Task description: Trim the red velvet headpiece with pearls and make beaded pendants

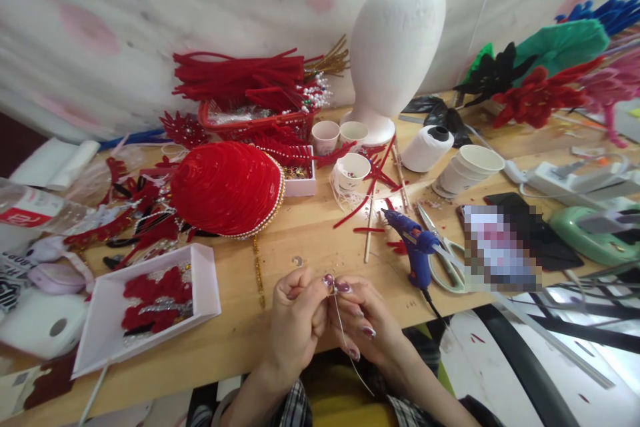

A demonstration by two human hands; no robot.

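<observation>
Pale thin strand [343,328]: one, slack, curving down from between both hands at the near edge of the wooden table [300,240]. Left hand [293,317], right hand [375,320]: thumbs and forefingers pinching its upper end. Close fingertip work, I judge, calling for steadiness. Far left: red domed piece [225,190], beaded rim. Right: blue glue gun [419,257].

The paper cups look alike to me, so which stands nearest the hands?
The front cup with pale strands around it; the left rear cup, right rear cup and cup beside the white spool all stand farther away.
</observation>
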